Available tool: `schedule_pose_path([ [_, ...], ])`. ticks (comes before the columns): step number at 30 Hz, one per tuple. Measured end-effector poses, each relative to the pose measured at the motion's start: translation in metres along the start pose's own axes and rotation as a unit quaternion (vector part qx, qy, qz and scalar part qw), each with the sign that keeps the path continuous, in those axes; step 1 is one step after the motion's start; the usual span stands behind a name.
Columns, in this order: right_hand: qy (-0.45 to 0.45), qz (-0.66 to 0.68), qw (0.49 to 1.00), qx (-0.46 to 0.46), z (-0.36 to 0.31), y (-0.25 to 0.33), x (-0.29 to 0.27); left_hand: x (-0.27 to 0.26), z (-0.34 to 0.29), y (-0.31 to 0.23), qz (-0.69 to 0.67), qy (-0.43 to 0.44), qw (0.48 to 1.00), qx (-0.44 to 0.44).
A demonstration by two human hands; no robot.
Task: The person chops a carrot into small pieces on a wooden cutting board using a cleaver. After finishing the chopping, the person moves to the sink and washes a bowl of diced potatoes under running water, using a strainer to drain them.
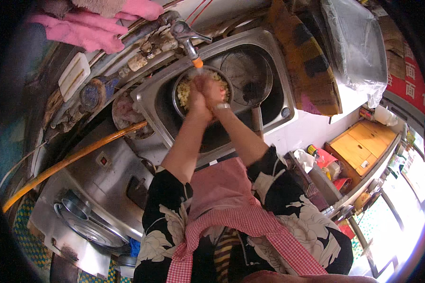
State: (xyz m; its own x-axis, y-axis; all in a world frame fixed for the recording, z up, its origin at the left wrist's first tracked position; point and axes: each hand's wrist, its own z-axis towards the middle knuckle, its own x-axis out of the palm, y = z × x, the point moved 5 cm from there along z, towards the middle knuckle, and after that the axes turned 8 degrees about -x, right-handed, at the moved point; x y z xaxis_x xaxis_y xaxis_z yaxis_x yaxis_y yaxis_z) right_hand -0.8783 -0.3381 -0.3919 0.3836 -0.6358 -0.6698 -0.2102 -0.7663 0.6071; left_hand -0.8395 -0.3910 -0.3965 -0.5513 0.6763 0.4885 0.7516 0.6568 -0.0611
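My left hand [199, 98] and my right hand [215, 91] are pressed against each other over a round metal bowl [175, 99]. Motion smears the fingers, so whether they hold anything cannot be made out. Pale yellow small pieces [182, 91] fill the bowl around my hands; their kind is unclear. Right above hangs the faucet [186, 38] with an orange tip [198, 62], and what looks like running water meets my hands. The bowl sits inside a steel sink [282, 70]. Beside it, on the right, lies a round pan or strainer [246, 75] with a long handle [257, 120].
A cardboard box [308, 66] and a plastic-wrapped container [356, 42] stand right of the sink. Pink towels [87, 30] hang at the upper left. A long wooden pole [75, 158] slants across the left, above a steel counter [115, 174]. A wooden cabinet [361, 146] stands at the right.
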Motion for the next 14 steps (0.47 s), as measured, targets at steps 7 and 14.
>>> schedule_pose_path([
  [7,-0.097,-0.057,0.977,-0.182,-0.036,0.038,-0.022,0.009,-0.019,-0.028,-0.041,0.010,0.998,0.043],
  [14,-0.088,0.280,0.956,0.014,0.010,0.003,-0.016,0.027,-0.031,-0.018,-0.025,-0.064,0.997,0.027],
])
